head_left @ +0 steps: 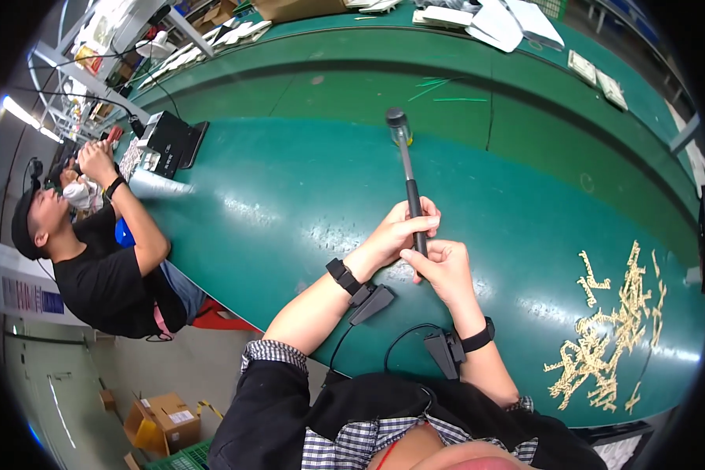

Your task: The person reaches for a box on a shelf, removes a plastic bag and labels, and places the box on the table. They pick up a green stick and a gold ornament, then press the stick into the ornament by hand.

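Note:
A mallet [409, 168] with a dark head, a slim metal shaft and a black grip is held up over the green table. One end of its head is black; the other looks clear and yellowish. My left hand [395, 235] is closed around the upper part of the grip. Just below it, my right hand [446, 270] pinches the lower end of the grip between thumb and fingers. Both wrists wear black straps with small black devices and cables.
Many cream-coloured, letter-like pieces [603, 352] lie in a pile on the table's right side. A black box-shaped device [163, 145] stands at the far left, near a co-worker [106, 266] with raised hands. Green strips [458, 99] lie on the conveyor belt [329, 86] beyond the table.

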### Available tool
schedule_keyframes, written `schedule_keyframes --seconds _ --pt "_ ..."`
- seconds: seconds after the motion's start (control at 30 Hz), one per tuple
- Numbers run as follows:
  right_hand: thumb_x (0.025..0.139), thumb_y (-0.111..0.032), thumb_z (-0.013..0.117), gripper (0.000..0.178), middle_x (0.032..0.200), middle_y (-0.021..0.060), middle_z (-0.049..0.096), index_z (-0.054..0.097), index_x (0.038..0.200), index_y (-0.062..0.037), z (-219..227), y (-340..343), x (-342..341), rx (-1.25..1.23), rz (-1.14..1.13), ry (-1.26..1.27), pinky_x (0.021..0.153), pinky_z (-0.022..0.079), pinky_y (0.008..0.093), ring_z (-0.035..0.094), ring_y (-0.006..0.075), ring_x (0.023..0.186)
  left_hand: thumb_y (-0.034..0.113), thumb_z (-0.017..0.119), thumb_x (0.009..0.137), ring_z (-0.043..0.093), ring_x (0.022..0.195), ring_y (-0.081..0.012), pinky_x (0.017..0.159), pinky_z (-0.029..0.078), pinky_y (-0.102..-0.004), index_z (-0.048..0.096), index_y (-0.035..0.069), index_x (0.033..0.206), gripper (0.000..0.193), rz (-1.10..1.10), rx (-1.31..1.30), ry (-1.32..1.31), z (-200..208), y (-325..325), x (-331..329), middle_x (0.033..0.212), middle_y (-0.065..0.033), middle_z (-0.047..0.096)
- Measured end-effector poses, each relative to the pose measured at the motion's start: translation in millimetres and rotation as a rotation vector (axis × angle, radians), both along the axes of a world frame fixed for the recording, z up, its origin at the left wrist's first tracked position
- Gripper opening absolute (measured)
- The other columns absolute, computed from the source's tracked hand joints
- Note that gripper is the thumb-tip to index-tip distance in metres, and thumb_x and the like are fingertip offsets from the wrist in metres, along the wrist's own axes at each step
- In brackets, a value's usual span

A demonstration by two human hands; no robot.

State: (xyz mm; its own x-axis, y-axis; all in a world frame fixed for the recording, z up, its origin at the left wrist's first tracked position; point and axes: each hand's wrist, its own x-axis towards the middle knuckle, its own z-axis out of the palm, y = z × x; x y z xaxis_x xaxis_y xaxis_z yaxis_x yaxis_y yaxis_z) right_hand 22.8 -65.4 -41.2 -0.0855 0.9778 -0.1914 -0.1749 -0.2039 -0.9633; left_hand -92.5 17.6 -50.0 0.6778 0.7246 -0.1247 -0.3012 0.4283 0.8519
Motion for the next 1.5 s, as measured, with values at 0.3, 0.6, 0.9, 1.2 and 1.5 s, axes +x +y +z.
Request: schedule_keyframes --seconds 0.3,0.6,0.9,1.2,1.5 --pt "0.080 -0.015 0.067 0.017 0.061 -0.0061 0.051 0.054 0.071 -0.0078 -3 -2 1 0.081 -0.155 0.134 0.047 0.029 0.0179 0.044 0.0015 0.053 0.012 0.060 0.074 0.045 0.082 -0.0138 0.076 0.039 -0.0257 0.047 0.007 0.086 0.018 0.019 -0.169 -0.151 -8 -1 -5 0.087 -0.0045 0.049" --pt "0.090 -0.025 0.055 0.021 0.062 -0.0027 0.051 0.055 0.078 -0.0076 4 2 6 -0.168 -0.031 0.367 0.046 0.032 0.0197 0.042 0.0056 0.051 0.017 0.058 0.079 0.046 0.080 -0.0134 0.073 0.041 -0.0262 0.047 0.007 0.088 0.017 0.050 -0.051 -0.073 -3 1 -2 0.088 -0.0062 0.051" --pt "0.093 -0.029 0.049 0.023 0.061 -0.0023 0.044 0.051 0.090 -0.0064 11 5 7 -0.466 0.124 1.025 0.040 0.029 0.0181 0.036 0.0072 0.046 0.031 0.054 0.090 0.052 0.072 -0.0116 0.059 0.044 -0.0226 0.051 0.004 0.093 0.027 0.169 0.071 0.144 4 4 -2 0.081 -0.0070 0.056" --pt "0.093 -0.036 0.050 0.028 0.056 -0.0043 0.037 0.043 0.081 -0.0111 -8 -1 8 -0.361 0.061 0.649 0.036 0.019 0.0190 0.027 0.0036 0.041 0.029 0.063 0.084 0.053 0.049 -0.0151 0.048 0.043 -0.0290 0.058 -0.001 0.073 0.032 0.375 0.924 1.032 46 70 -17 0.058 -0.0067 0.056" --pt "0.092 -0.035 0.051 0.030 0.056 -0.0044 0.036 0.041 0.077 -0.0114 -7 1 6 -0.358 0.081 0.643 0.037 0.018 0.0199 0.026 0.0032 0.041 0.042 0.067 0.076 0.048 0.113 -0.0356 0.094 0.041 -0.0420 0.045 -0.004 0.122 0.069 0.028 1.644 1.332 71 218 120 0.127 -0.0235 0.046"
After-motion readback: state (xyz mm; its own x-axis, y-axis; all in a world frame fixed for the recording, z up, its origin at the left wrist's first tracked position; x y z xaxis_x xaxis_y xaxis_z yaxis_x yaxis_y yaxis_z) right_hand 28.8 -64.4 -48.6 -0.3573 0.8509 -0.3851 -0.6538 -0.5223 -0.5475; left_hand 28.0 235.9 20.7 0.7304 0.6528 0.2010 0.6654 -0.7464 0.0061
